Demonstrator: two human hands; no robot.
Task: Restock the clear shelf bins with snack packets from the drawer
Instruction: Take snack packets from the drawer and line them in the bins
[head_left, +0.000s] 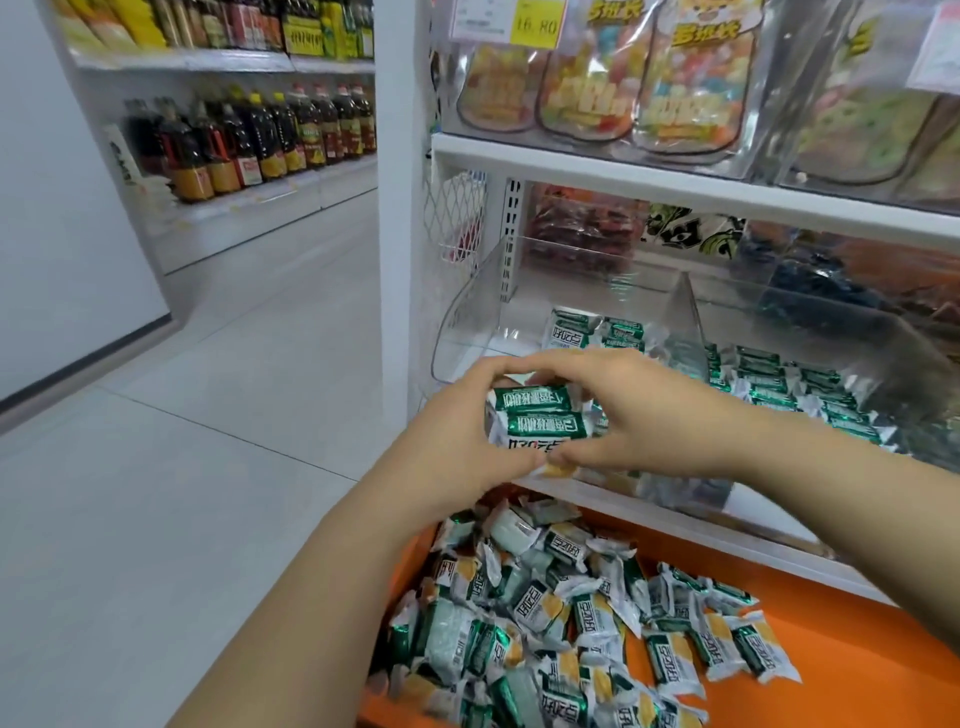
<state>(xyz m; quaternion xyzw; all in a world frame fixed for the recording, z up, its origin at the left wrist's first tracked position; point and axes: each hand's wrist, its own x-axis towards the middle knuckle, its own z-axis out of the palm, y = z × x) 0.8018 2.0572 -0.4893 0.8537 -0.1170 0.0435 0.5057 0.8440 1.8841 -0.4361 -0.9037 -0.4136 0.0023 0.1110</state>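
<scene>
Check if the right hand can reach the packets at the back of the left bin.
Probably not yet: right hand and left hand both grip a packet bundle, though the bin top looks open.

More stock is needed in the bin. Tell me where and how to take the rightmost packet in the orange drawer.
Pinch the rightmost packet across its narrow middle, probably best coming down from above. It lies flat on the orange drawer at the pile's edge, with bare floor along its right side leaving room for a finger.
</scene>
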